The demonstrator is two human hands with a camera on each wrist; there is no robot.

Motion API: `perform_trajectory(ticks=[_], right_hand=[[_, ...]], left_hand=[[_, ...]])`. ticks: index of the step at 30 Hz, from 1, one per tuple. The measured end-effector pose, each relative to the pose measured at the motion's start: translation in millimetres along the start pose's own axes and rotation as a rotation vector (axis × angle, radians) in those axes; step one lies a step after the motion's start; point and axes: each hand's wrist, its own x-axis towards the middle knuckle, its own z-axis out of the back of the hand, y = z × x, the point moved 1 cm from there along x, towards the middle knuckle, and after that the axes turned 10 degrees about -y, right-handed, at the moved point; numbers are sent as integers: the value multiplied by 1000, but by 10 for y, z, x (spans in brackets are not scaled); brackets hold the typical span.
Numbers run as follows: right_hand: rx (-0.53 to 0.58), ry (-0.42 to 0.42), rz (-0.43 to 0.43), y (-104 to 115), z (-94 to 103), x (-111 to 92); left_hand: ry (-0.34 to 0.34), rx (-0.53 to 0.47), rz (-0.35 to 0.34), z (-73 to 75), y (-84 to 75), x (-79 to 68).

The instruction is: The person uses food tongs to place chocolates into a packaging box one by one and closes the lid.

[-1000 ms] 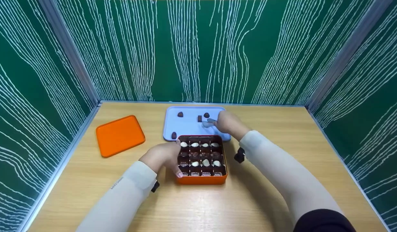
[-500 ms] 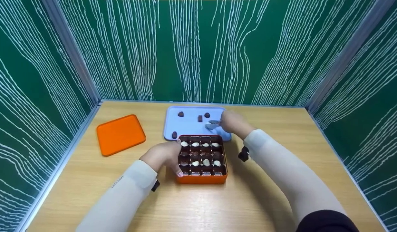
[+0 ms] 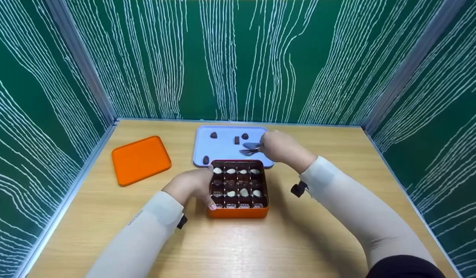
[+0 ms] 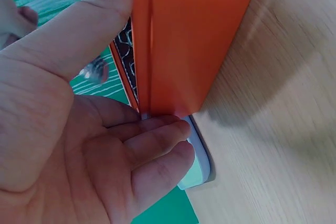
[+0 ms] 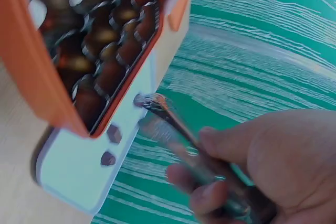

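Note:
In the head view my left hand [image 3: 193, 184] grips the left side of an orange box [image 3: 238, 213], its thumb at the near corner. The box's dark divided insert carries white and brown chocolates in several of its compartments. My right hand [image 3: 279, 146] holds metal tongs [image 3: 250, 152] over the blue tray [image 3: 218, 148] behind the box. The two tips are spread, with nothing seen between them. Close behind the tips lie a square dark chocolate [image 3: 237, 140] and a rounded one [image 3: 245, 136]. In the right wrist view the tongs [image 5: 184, 140] sit between thumb and fingers.
Two more dark chocolates lie on the tray, one at the back left [image 3: 213, 135] and another at the front left [image 3: 206, 159]. An orange lid [image 3: 141, 160] rests on the wooden table [image 3: 319, 231] to the left. Green patterned panels [image 3: 207, 58] enclose the back and sides.
The tongs' tips first shifted slightly right, then came back left and spread wider apart as the right hand turned. My left hand keeps its place on the box.

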Motion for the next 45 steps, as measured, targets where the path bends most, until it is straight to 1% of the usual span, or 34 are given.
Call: perform_trajectory(ticks=[2,4,7,9,11,12,14,16,17,19,20,23,26,27,30,36,39,41,42,45], right_hand=[[12,26,-23,-88,-42,17],[49,77,-33,-190,-96,41],[108,160,-33,-321,-182,79],[132,187,-25,-379,-223,100],[111,180,-31,-421,-244,109],[100,170,-49,-441,-249,109],[62,131,-94,-482,-250,102],[37,94,-161,-524,-242,87],[39,77,-191,-543,-237,79],[72,59,-220,-569,-236,65],[97,63,-218,-575,-239,59],[167,108,-161,-567,-269,52],[200,148,-85,-546,-327,70],[208,153,-73,-545,-349,80],[241,159,-96,-562,-406,113],[327,187,-218,-620,-450,127],[359,214,-259,-617,-458,125],[372,220,-277,-605,-467,128],[373,217,-272,-601,-474,130],[345,161,-246,-590,-485,120]], left_hand=[[1,-7,1,0,4,0],[9,-23,1,-7,10,-6],[15,-27,-2,-22,23,-30],[14,-16,-6,-30,32,-50],[16,3,-6,-30,37,-75],[17,6,-5,-29,37,-86],[18,15,-3,-26,37,-103],[17,17,-2,-23,34,-110],[15,17,-4,-23,32,-109],[12,17,-8,-28,33,-103],[12,19,-10,-30,33,-101],[12,25,-7,-26,33,-100],[11,40,-3,-16,33,-100],[9,45,-2,-12,32,-97],[6,51,-5,-8,25,-79],[15,39,-7,-8,-5,-54],[17,37,2,-3,-13,-53],[15,35,6,2,-13,-48],[14,35,7,5,-14,-44],[15,35,6,8,-29,-25]])
